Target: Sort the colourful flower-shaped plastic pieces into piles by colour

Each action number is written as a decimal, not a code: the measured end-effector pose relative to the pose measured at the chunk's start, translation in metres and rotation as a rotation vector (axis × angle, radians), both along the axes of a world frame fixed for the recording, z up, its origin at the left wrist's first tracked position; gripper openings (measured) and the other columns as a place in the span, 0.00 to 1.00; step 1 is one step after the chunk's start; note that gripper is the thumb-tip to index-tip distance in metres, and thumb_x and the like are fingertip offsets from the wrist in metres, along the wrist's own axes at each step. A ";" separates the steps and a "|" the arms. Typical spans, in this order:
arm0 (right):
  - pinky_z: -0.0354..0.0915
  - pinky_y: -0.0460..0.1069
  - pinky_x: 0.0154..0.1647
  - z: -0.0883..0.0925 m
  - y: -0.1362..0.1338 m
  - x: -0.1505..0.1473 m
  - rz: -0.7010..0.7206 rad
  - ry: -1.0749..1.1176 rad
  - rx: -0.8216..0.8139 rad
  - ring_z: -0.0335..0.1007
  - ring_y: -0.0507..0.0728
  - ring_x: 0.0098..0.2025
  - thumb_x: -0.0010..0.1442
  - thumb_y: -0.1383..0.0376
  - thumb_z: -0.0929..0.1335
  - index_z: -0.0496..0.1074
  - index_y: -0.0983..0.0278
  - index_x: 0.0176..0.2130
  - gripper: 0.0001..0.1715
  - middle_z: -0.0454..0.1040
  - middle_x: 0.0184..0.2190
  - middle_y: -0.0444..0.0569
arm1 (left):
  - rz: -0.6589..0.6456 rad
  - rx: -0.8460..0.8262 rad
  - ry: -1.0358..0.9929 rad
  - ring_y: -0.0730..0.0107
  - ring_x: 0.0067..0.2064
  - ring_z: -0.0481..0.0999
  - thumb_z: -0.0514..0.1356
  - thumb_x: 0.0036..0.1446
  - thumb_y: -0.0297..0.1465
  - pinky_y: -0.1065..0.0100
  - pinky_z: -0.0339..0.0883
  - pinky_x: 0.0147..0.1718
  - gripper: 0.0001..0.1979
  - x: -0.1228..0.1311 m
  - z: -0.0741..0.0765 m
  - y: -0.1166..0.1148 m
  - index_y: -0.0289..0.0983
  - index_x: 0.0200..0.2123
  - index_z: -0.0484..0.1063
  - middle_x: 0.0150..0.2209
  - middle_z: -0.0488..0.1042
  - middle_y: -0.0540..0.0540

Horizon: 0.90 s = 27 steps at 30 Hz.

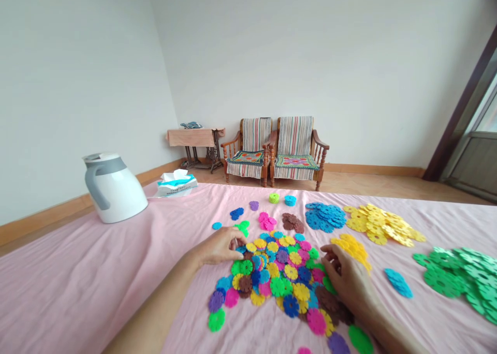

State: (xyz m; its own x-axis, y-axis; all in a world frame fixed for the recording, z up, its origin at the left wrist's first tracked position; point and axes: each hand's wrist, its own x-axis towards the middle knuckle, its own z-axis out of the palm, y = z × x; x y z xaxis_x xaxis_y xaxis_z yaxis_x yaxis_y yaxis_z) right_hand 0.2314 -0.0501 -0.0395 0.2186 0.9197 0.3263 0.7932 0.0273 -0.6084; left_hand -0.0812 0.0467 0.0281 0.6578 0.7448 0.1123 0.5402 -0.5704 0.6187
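A mixed pile of notched plastic snowflake discs [277,266] in many colours lies on the pink cloth between my hands. My left hand [223,245] is at the pile's upper left edge, its fingers curled together beside a blue disc. Whether a disc is in them is hidden. At the right edge of the pile, my right hand [345,271] has its fingers bent inward near green discs, and what they hold, if anything, does not show. Small sorted groups lie just beyond: pink discs [267,221], brown discs [292,223] and dark blue discs [236,213].
To the right are larger heaps of blue discs [325,217], yellow discs [382,223] and green discs [462,276]. A white jug [116,191] and a tissue box [177,184] stand at the left on the pink cloth [97,286]. Two wooden armchairs [297,142] are by the wall.
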 end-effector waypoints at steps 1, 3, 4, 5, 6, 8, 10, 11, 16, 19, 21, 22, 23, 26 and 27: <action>0.63 0.49 0.29 -0.001 0.000 0.000 0.002 0.002 0.003 0.67 0.53 0.25 0.57 0.60 0.58 0.67 0.62 0.41 0.15 0.71 0.26 0.44 | -0.003 0.007 -0.004 0.72 0.27 0.70 0.63 0.43 0.28 0.75 0.62 0.26 0.11 0.000 0.000 0.000 0.38 0.34 0.78 0.28 0.72 0.50; 0.63 0.49 0.29 -0.002 0.001 0.001 0.004 0.008 0.013 0.67 0.53 0.25 0.57 0.59 0.58 0.67 0.63 0.40 0.15 0.71 0.26 0.44 | -0.001 0.023 -0.006 0.72 0.27 0.69 0.62 0.46 0.30 0.75 0.61 0.26 0.10 -0.001 0.000 0.001 0.38 0.34 0.78 0.29 0.73 0.49; 0.63 0.49 0.29 -0.003 0.001 0.001 0.003 0.010 0.018 0.67 0.53 0.25 0.57 0.59 0.58 0.67 0.63 0.40 0.15 0.71 0.26 0.44 | -0.001 0.032 -0.002 0.72 0.27 0.69 0.61 0.47 0.30 0.75 0.61 0.26 0.10 -0.001 0.000 0.002 0.38 0.34 0.79 0.29 0.73 0.49; 0.63 0.48 0.28 -0.003 0.001 0.002 0.001 0.010 0.024 0.67 0.53 0.25 0.56 0.59 0.59 0.68 0.63 0.40 0.16 0.71 0.26 0.44 | -0.002 0.040 0.006 0.71 0.28 0.69 0.60 0.49 0.31 0.75 0.60 0.26 0.10 -0.002 0.000 0.002 0.38 0.35 0.79 0.29 0.74 0.48; 0.62 0.48 0.28 -0.003 0.001 0.002 -0.001 0.009 0.030 0.67 0.53 0.25 0.56 0.59 0.59 0.68 0.63 0.39 0.16 0.72 0.25 0.44 | 0.002 0.045 0.012 0.71 0.28 0.69 0.59 0.50 0.32 0.75 0.59 0.26 0.10 -0.002 0.000 0.003 0.38 0.34 0.79 0.29 0.74 0.48; 0.62 0.48 0.27 -0.003 0.001 0.001 -0.003 0.004 0.039 0.67 0.53 0.24 0.56 0.59 0.59 0.69 0.63 0.39 0.16 0.72 0.25 0.44 | 0.021 0.044 0.008 0.71 0.29 0.69 0.59 0.51 0.32 0.75 0.58 0.27 0.09 -0.003 -0.002 0.006 0.37 0.32 0.79 0.28 0.74 0.48; 0.62 0.48 0.27 -0.004 0.000 0.001 0.001 0.000 0.038 0.67 0.53 0.24 0.56 0.59 0.59 0.68 0.63 0.39 0.16 0.72 0.25 0.44 | 0.055 0.034 -0.012 0.72 0.28 0.68 0.59 0.50 0.32 0.75 0.57 0.27 0.09 -0.004 -0.004 0.009 0.35 0.29 0.78 0.26 0.73 0.49; 0.62 0.48 0.28 -0.004 0.000 0.002 0.006 -0.002 0.036 0.67 0.53 0.24 0.56 0.59 0.58 0.68 0.62 0.40 0.16 0.71 0.25 0.44 | 0.073 0.029 -0.024 0.72 0.28 0.67 0.59 0.50 0.31 0.75 0.57 0.27 0.08 -0.005 -0.005 0.010 0.34 0.28 0.78 0.24 0.73 0.49; 0.63 0.48 0.28 -0.005 0.001 0.003 0.021 -0.015 0.041 0.68 0.53 0.25 0.57 0.59 0.58 0.67 0.62 0.39 0.15 0.71 0.25 0.43 | 0.151 0.001 -0.102 0.72 0.29 0.68 0.59 0.48 0.32 0.74 0.59 0.28 0.08 -0.014 -0.010 0.021 0.33 0.26 0.75 0.25 0.72 0.50; 0.62 0.48 0.28 -0.004 0.001 0.002 0.018 -0.014 0.041 0.68 0.53 0.24 0.57 0.59 0.58 0.68 0.62 0.39 0.15 0.71 0.25 0.43 | 0.229 -0.029 -0.158 0.73 0.25 0.66 0.59 0.48 0.35 0.74 0.58 0.25 0.10 -0.022 -0.016 0.031 0.33 0.22 0.72 0.21 0.68 0.51; 0.62 0.48 0.28 -0.003 0.001 0.001 0.015 -0.008 0.042 0.68 0.53 0.24 0.57 0.59 0.58 0.68 0.62 0.39 0.15 0.71 0.24 0.43 | 0.287 -0.055 -0.190 0.74 0.23 0.65 0.58 0.49 0.38 0.74 0.57 0.23 0.13 -0.028 -0.020 0.036 0.33 0.21 0.70 0.18 0.66 0.52; 0.62 0.48 0.28 -0.003 0.000 0.001 0.015 -0.007 0.041 0.68 0.53 0.24 0.57 0.59 0.58 0.68 0.62 0.39 0.15 0.71 0.24 0.43 | 0.305 -0.075 -0.200 0.74 0.22 0.64 0.58 0.48 0.39 0.74 0.57 0.22 0.14 -0.031 -0.021 0.038 0.33 0.21 0.69 0.18 0.65 0.52; 0.62 0.48 0.28 -0.003 0.000 0.001 0.016 -0.006 0.043 0.68 0.53 0.24 0.56 0.59 0.58 0.68 0.62 0.39 0.15 0.71 0.24 0.43 | 0.311 -0.100 -0.202 0.74 0.21 0.64 0.58 0.47 0.40 0.74 0.57 0.21 0.15 -0.033 -0.021 0.038 0.33 0.21 0.70 0.17 0.66 0.52; 0.63 0.48 0.29 -0.003 0.000 0.001 0.022 -0.005 0.046 0.68 0.53 0.25 0.57 0.59 0.58 0.68 0.62 0.39 0.15 0.71 0.25 0.43 | 0.280 -0.191 -0.182 0.75 0.19 0.65 0.62 0.43 0.40 0.74 0.58 0.20 0.15 -0.038 -0.020 0.036 0.32 0.21 0.72 0.16 0.68 0.52; 0.63 0.48 0.29 -0.003 0.000 0.001 0.026 -0.004 0.046 0.68 0.53 0.25 0.57 0.60 0.58 0.68 0.62 0.39 0.15 0.71 0.25 0.43 | 0.273 -0.214 -0.178 0.75 0.19 0.66 0.63 0.42 0.40 0.75 0.58 0.20 0.15 -0.039 -0.019 0.034 0.32 0.22 0.73 0.16 0.68 0.51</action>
State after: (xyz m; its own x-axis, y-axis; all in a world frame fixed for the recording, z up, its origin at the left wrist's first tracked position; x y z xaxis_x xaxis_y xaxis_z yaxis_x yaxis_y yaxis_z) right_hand 0.2323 -0.0498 -0.0422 0.1936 0.9090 0.3691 0.7943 0.0756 -0.6028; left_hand -0.1206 0.0812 0.0089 0.4161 0.9088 0.0300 0.5282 -0.2684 0.8056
